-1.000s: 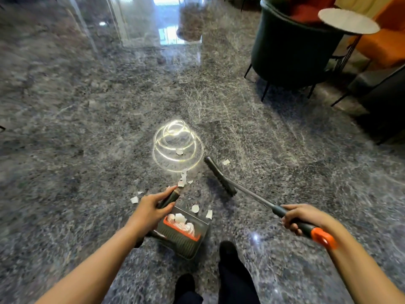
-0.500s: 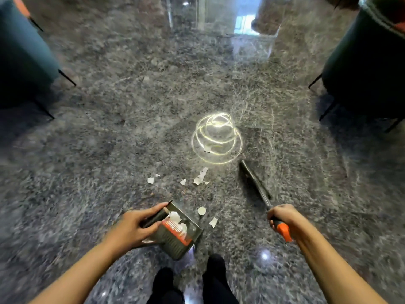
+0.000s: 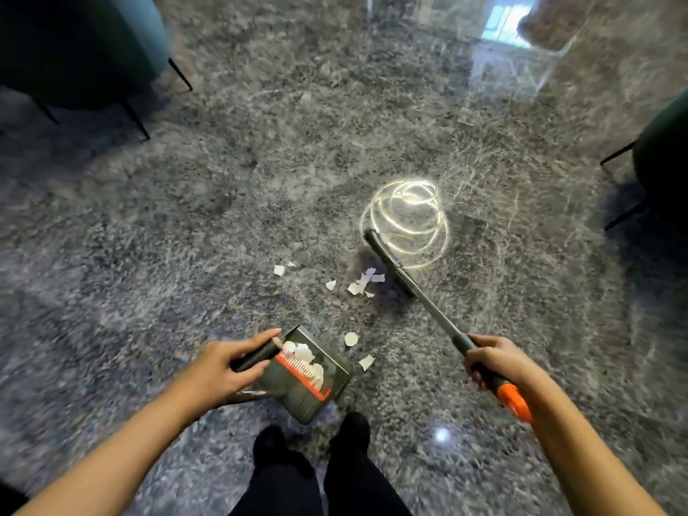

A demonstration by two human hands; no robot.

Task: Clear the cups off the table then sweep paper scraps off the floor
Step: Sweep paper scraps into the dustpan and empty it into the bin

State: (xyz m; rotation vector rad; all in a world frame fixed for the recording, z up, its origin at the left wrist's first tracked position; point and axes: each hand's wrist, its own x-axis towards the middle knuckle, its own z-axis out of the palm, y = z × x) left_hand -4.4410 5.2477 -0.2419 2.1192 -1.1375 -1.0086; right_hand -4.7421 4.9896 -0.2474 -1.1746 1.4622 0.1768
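Shiny grey stone floor [image 3: 231, 225] fills the room, and a ring of light [image 3: 405, 221] shines on it far ahead. Dark green chairs stand at the edges, one chair [image 3: 74, 46] at the far left and another chair [image 3: 666, 158] at the right.

A person stands here, looking down at their own two black shoes [image 3: 309, 437] at the near edge.

The left hand [image 3: 219, 370] is wrapped around the dark handle of a dustpan [image 3: 312, 381], its fingers closed tight on it. The dustpan sits low, just in front of the shoes. It has an orange comb strip inside, and a few white scraps lie in the pan.

The right hand [image 3: 495, 363] grips the long stick of a broom [image 3: 420, 292], fingers closed around it near the orange end. The stick slants away to the far left. The broom head rests on the floor at the edge of the ring of light.

More paper scraps [image 3: 363, 283] lie on the floor just left of the broom head, in a small bunch. Two more bits lie close to the open side of the dustpan, between it and the broom.
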